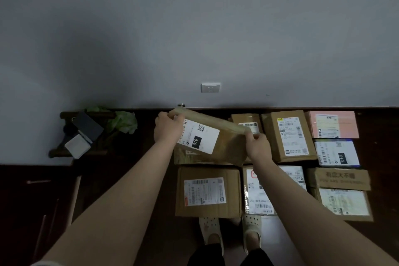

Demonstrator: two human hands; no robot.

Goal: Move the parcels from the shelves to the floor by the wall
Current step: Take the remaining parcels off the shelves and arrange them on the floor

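Observation:
I hold a brown cardboard parcel with a white label marked 010, tilted, just above the floor near the wall. My left hand grips its far left corner. My right hand grips its right end. Beneath it lies another flat parcel, partly hidden. Several parcels lie on the dark floor: a brown box in front, a white-labelled one under my right forearm, a brown box to the right, a pink one.
A grey wall with a white socket stands behind the parcels. At left, a dark wooden stool carries a dark pouch, a white block and green plastic. My slippered feet stand just behind the front boxes.

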